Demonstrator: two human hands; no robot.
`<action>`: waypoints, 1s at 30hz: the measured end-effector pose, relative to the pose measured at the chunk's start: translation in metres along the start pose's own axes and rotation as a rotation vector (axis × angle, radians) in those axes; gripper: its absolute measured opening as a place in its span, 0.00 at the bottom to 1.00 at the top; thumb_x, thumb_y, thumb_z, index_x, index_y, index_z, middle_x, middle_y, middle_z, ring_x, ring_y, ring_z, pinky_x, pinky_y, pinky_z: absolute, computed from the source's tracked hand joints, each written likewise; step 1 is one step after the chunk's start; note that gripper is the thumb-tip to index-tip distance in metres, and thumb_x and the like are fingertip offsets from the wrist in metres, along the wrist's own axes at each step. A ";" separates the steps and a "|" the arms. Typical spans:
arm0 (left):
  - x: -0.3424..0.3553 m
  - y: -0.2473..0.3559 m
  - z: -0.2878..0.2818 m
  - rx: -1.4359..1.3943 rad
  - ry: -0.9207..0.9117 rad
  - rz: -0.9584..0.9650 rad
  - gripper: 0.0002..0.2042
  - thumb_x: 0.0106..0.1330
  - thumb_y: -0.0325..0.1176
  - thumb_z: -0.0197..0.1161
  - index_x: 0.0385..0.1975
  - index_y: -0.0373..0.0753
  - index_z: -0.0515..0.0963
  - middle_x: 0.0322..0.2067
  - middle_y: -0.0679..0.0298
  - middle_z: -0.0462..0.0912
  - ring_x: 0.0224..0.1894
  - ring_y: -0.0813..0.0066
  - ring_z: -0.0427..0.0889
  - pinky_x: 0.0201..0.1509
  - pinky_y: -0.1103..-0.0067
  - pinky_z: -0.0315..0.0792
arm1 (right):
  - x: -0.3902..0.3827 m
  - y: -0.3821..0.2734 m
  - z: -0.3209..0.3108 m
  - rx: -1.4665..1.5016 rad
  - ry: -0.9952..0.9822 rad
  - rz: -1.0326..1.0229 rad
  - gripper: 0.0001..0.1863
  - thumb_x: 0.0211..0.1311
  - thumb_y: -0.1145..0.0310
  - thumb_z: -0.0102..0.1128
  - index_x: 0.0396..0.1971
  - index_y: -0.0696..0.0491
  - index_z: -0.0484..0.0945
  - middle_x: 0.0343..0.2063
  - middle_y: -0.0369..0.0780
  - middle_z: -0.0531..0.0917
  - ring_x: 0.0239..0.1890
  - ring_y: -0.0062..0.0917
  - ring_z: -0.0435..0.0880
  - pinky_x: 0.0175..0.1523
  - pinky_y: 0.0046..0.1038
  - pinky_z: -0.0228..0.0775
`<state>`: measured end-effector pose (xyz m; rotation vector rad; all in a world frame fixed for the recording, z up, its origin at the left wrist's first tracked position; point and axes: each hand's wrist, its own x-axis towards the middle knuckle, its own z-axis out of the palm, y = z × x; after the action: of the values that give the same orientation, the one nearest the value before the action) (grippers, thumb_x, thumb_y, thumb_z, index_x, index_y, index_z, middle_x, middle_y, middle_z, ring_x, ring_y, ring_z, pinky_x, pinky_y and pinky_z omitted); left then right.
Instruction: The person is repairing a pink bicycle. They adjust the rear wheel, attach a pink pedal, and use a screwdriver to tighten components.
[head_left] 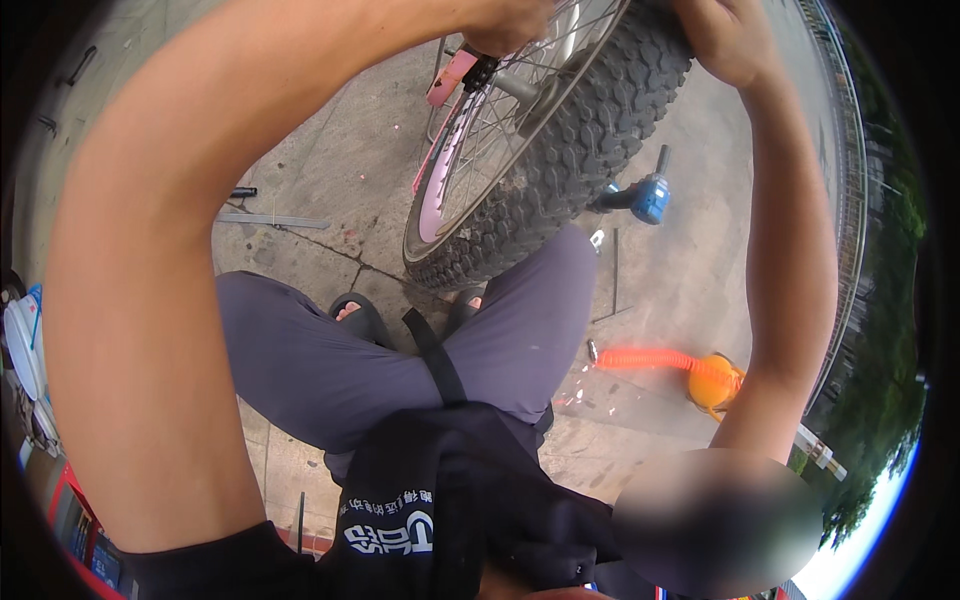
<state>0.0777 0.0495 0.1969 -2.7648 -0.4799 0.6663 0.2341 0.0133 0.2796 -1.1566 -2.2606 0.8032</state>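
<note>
A bicycle wheel with a knobby black tyre (560, 150) and pink rim (435, 205) stands tilted between my bent knees. Near the wheel's top, my left hand (505, 25) has curled fingers; what they grip is cut off by the frame's edge. My right hand (725, 40) grips the tyre at the upper right. A pink part with a black fitting (450, 78) sits beside the spokes, just below my left hand.
A blue cordless power tool (648, 200) lies right of the wheel, near thin metal bars (615, 270). An orange coiled hose (640, 355) with an orange round body (712, 380) lies at lower right. More strips (270, 220) lie left. A railing (848, 200) runs along the far right.
</note>
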 end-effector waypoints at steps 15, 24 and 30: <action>-0.017 0.001 0.016 -0.173 0.027 0.021 0.21 0.63 0.39 0.59 0.57 0.49 0.81 0.69 0.67 0.68 0.79 0.52 0.43 0.77 0.46 0.44 | -0.002 -0.015 0.000 -0.138 0.043 -0.076 0.29 0.76 0.44 0.46 0.33 0.57 0.81 0.29 0.35 0.81 0.33 0.19 0.77 0.41 0.25 0.69; -0.012 0.001 0.031 -0.164 0.099 0.042 0.21 0.63 0.40 0.59 0.57 0.46 0.81 0.71 0.67 0.65 0.79 0.54 0.44 0.76 0.46 0.48 | -0.013 -0.019 0.014 -0.208 0.014 -0.359 0.26 0.77 0.51 0.47 0.31 0.59 0.81 0.25 0.41 0.80 0.32 0.28 0.79 0.41 0.28 0.69; -0.014 0.002 0.039 -0.112 0.126 0.023 0.23 0.64 0.42 0.59 0.60 0.47 0.79 0.71 0.68 0.65 0.79 0.55 0.46 0.75 0.46 0.50 | -0.018 -0.046 0.021 -0.330 0.022 -0.392 0.24 0.76 0.54 0.46 0.31 0.58 0.81 0.26 0.42 0.81 0.32 0.32 0.79 0.43 0.32 0.69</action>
<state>0.0475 0.0490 0.1685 -2.8989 -0.4729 0.4794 0.2046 -0.0291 0.2931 -0.8002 -2.5491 0.2713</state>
